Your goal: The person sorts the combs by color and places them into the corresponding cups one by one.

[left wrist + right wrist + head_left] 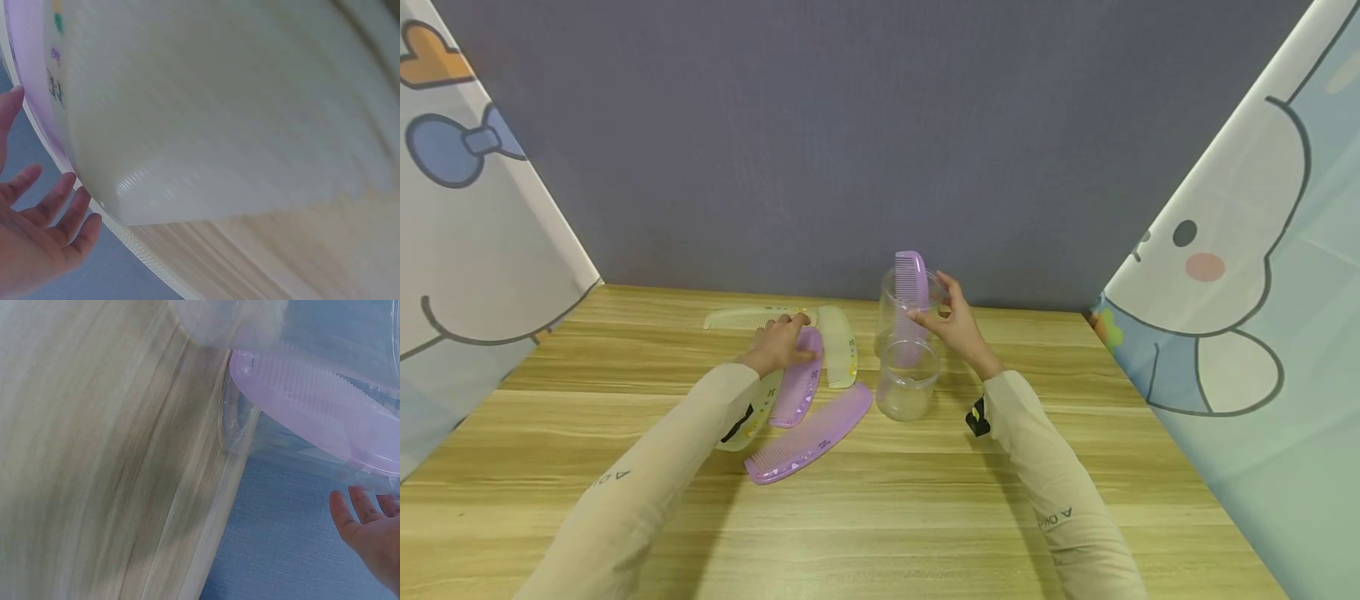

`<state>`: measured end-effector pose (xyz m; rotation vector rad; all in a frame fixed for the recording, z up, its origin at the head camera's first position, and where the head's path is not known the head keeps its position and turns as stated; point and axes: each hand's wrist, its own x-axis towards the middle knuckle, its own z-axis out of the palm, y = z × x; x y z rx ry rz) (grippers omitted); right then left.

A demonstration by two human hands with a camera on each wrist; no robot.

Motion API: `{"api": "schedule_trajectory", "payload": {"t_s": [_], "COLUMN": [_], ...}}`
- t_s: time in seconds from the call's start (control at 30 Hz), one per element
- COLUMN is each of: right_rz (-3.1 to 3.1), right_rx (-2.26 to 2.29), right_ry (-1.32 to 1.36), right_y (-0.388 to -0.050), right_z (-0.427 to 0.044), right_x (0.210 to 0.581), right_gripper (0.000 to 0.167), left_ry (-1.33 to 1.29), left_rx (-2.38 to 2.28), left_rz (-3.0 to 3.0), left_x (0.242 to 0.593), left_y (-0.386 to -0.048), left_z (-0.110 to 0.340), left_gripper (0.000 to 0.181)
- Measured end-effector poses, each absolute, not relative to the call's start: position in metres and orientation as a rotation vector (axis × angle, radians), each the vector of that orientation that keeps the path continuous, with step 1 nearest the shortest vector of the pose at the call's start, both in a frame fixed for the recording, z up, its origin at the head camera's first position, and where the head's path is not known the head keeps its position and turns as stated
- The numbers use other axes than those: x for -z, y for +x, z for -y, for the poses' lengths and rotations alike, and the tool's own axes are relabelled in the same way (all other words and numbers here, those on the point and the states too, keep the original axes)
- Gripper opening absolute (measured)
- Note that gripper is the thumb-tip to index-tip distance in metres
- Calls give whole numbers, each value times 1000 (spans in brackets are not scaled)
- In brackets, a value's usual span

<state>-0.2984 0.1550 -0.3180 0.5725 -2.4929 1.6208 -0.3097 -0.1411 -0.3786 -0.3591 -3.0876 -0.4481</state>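
A purple comb (912,275) stands upright in the farther clear plastic cup (886,321). My right hand (958,329) holds this cup near its rim, thumb in front and fingers round the right side. In the right wrist view the fingertips meet the cup's wall. A second clear cup (907,400) stands just in front. My left hand (777,343) lies over a flat purple comb (797,392), fingers loosely spread. Around it lie a pale yellow comb (838,346), another yellow comb (745,317) behind, and one (752,425) partly hidden under the left wrist.
Another purple comb (812,435) lies slanted in front of the others, its end near the front cup. A grey panel (820,150) closes off the back of the wooden table (880,533). Cartoon-printed panels (1232,275) flank both sides.
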Motion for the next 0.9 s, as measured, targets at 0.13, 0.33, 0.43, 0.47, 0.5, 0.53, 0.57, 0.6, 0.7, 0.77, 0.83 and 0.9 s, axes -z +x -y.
{"api": "schedule_trajectory", "payload": {"t_s": [0.13, 0.33, 0.43, 0.47, 0.5, 0.53, 0.57, 0.6, 0.7, 0.77, 0.83, 0.9], "right_rz": [2497, 2501, 2502, 2503, 2502, 2504, 2504, 2501, 2497, 2496, 2496, 2498], "right_rx": [-1621, -1612, -1604, -1602, -1599, -1596, -1594, -1595, -1596, -1596, -1597, -1595], "right_ry": [563, 562, 565, 566, 567, 567, 568, 569, 570, 572, 575, 576], "right_y": [-298, -298, -299, -299, -299, -299, -299, -299, -299, -299, -299, -299], "right_z": [-155, -155, -155, -155, -156, -156, -156, -156, -156, -156, -156, -156], "right_x": [317, 318, 318, 318, 318, 318, 318, 318, 319, 318, 318, 318], "right_gripper": [82, 82, 82, 82, 82, 82, 81, 81, 81, 81, 81, 81], "left_ry": [-349, -318, -297, -294, -284, -277, -270, -263, -246, -241, -236, -231], "left_rx": [447, 438, 430, 428, 428, 433, 441, 450, 490, 520, 552, 579], "left_rz": [3105, 3125, 3133, 3134, 3137, 3140, 3141, 3143, 3139, 3133, 3130, 3130], "left_x": [379, 377, 376, 376, 376, 376, 376, 375, 375, 375, 374, 374], "left_y": [-310, -309, -309, -309, -309, -309, -309, -309, -309, -309, -308, -308], "left_z": [141, 139, 137, 136, 135, 134, 134, 133, 133, 133, 132, 132], "left_gripper": [69, 72, 74, 74, 74, 74, 75, 75, 75, 75, 76, 77]}}
